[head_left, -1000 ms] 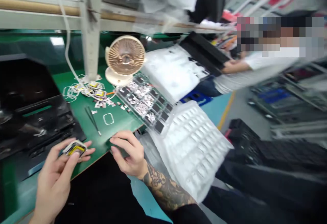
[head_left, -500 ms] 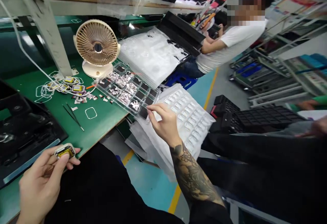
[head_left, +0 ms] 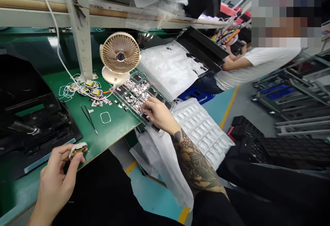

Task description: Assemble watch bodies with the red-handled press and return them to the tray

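At the lower left, my left hand (head_left: 60, 174) holds a small rounded square device (head_left: 78, 150) with a pale rim and a yellow inside, pinched between thumb and fingers by the bench edge. My right hand (head_left: 157, 114) reaches over a clear compartment tray (head_left: 124, 105) full of small pinkish-white pieces (head_left: 139, 90). Its thumb and fingers are pinched together above the near compartments; anything between them is too small to make out. Black tweezers (head_left: 89, 119) and a thin white square ring (head_left: 105, 117) lie on the green bench (head_left: 90, 140).
A fan (head_left: 120, 55) stands behind the tray. Yellow-centred parts with white rings (head_left: 89, 87) lie to its left, and a black fixture (head_left: 33, 122) sits further left. A white blister tray (head_left: 203, 129) is right of my forearm. A person (head_left: 260, 61) sits beyond.
My right hand has moved left and further over the compartments with the small pieces. My left hand still holds the device, now tilted more. The camera view has shifted left.
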`<state>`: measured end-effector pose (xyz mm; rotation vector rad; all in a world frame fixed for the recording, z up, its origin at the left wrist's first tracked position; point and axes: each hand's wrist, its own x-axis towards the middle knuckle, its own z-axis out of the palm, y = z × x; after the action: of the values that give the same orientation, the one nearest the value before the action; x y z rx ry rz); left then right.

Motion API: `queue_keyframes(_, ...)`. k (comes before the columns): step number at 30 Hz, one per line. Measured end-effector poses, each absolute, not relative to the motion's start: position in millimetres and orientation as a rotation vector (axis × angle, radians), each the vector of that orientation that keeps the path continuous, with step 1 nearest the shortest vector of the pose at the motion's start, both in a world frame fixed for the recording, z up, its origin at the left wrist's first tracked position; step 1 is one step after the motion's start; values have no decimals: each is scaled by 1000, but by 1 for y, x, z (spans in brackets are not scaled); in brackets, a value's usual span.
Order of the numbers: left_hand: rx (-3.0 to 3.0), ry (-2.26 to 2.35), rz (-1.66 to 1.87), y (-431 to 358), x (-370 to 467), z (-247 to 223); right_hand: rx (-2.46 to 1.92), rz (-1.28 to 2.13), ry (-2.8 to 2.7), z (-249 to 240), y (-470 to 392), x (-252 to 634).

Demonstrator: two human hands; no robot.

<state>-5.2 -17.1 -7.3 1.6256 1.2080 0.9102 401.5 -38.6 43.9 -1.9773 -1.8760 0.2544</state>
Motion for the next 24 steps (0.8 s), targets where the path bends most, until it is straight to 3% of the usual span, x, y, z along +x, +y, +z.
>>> queue_keyframes(8, 1883, 1089, 960, -6, -5, -1, -1667, 44, -1414, 56, -54, 352)
queue_keyframes(16, 1935, 966, 901, -7, 5, 13, -1134, 408, -1367, 10, -38, 218)
queue_keyframes(24, 1907, 974, 915, -6, 4, 16, -1165, 610, -1536, 17, -20, 206)
